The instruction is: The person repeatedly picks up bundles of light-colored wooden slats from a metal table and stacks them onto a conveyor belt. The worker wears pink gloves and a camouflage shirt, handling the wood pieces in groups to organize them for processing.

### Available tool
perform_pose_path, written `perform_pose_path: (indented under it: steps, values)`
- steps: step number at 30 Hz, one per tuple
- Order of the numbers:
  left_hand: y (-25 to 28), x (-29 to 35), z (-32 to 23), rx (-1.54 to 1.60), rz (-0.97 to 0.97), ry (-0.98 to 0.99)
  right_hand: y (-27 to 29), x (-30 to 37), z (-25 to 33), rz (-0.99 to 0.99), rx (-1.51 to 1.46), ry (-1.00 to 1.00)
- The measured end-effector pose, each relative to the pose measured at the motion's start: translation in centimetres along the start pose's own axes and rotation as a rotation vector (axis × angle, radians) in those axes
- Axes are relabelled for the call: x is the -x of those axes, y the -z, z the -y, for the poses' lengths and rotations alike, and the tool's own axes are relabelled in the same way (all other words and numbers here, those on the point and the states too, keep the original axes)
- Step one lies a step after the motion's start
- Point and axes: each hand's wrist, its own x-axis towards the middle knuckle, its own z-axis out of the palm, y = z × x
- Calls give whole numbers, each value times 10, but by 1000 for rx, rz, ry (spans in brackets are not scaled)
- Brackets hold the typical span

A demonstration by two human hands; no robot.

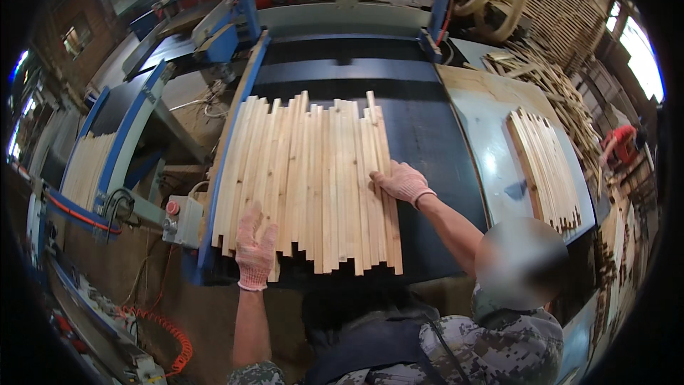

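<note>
Black table [434,142], blue rail [205,257] along its left side; largest item from where I stand. Side table [491,146], pale grey, just beside it on the right. Scrap pile [552,89], loose wood heaped at varied angles, along the side table's far right edge.

Strips [306,178]: pale wood, some knotted, lying side by side on the black table, toward its left and near edges. Both ends of the batch uneven; one strip toward the right projects past its neighbours at the far end. Smaller batch [545,167], similar wood, on the side table, near ends likewise staggered.

Both hands in pinkish knit gloves [253,274]. Left hand [255,249]: palm down on the strips at near left, fingers [249,221] extended forward, thumb spread from them. Right hand [405,184]: enters from the right, fingers [377,178] bent over the outermost strips; cannot tell whether they pinch or only press.

Control box [189,221], grey, beside the left rail. Red button [172,207] on it.
</note>
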Motion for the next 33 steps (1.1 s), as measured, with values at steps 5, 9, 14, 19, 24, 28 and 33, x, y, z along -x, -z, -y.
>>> perform_pose_path:
  steps: [5, 9, 14, 19, 24, 28, 33]
  values:
    - [-81, 7, -47, 38, 194, -29, -13, 21, -29, -170, -192, 16]
    - [-140, 21, -60, 0, 353, -12, -11, 32, -65, 66, -483, 303]
    - [-248, 54, -120, 70, 533, 54, 83, 99, -166, -83, -443, 296]
    - [-374, 92, -143, 51, 778, -96, 207, 136, -396, -623, -345, 53]
    - [-453, 140, -153, -36, 823, -97, 304, 167, -558, -971, -104, -442]
    - [-493, 163, -177, -107, 822, -167, 316, 154, -650, -893, -116, -650]
    - [-545, 176, -164, -241, 884, -364, 328, 156, -814, -625, -225, -489]
